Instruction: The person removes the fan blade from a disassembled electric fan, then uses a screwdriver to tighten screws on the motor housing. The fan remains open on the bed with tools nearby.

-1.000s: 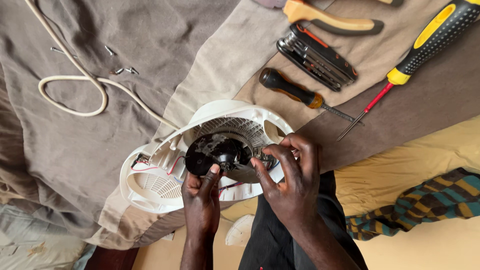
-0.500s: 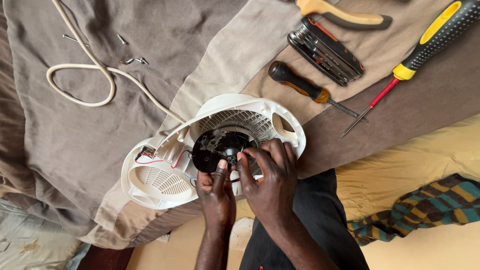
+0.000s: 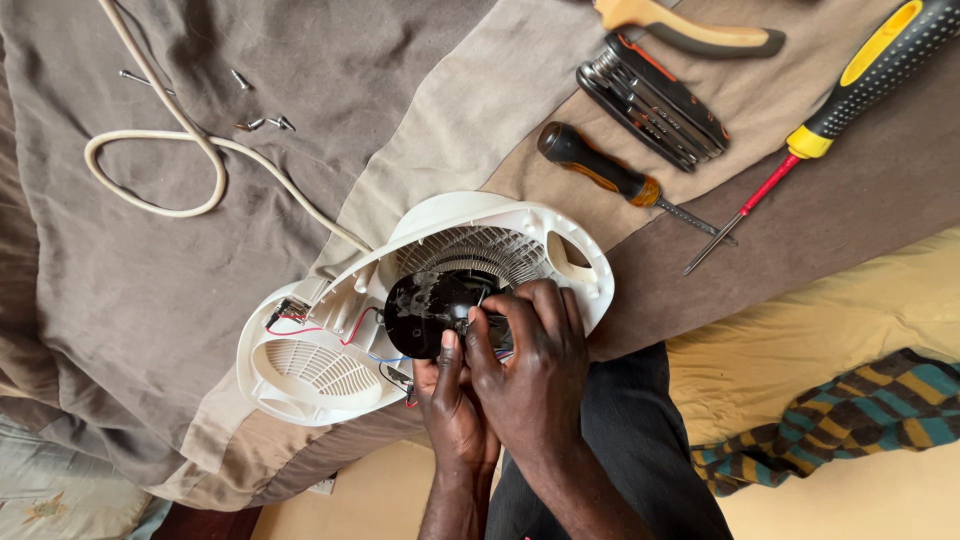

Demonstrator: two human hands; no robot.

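An opened white plastic fan-heater shell (image 3: 330, 370) with grilles lies on a brown cloth, near the cloth's front edge. Inside it sits a round black motor part (image 3: 430, 310), with red, blue and white wires beside it. My left hand (image 3: 452, 405) reaches up from below and its fingertips pinch at the black part's right edge. My right hand (image 3: 528, 360) curls over the same spot, fingers closed on a small piece there. What they pinch is hidden by the fingers. A white power cord (image 3: 165, 150) runs from the shell to the upper left.
Beyond the shell lie a black-and-orange screwdriver (image 3: 610, 178), a yellow-and-black screwdriver with a red shaft (image 3: 850, 95), a folding tool set (image 3: 652, 98) and pliers with yellow handles (image 3: 690, 30). Loose screws (image 3: 262, 124) rest at the upper left. A striped cloth (image 3: 850, 420) lies right.
My hands have drawn together over the right side of the black motor part; the right hand shifted left and the fingertips now meet there. The view slid slightly.
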